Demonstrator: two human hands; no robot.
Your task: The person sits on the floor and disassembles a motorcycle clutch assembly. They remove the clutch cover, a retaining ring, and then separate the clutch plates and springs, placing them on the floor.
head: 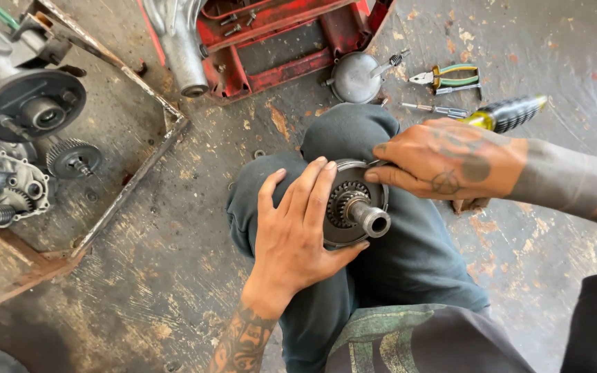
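Stained concrete floor [174,276], daylit; red metal frame [278,41].

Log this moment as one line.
left hand: steadies clutch assembly on knee | right hand: holds screwdriver, tip at rim | pliers on floor

I see no boxes, bags, labels, signs or screens here. Nothing around me is wrapped or has a sticker on it.
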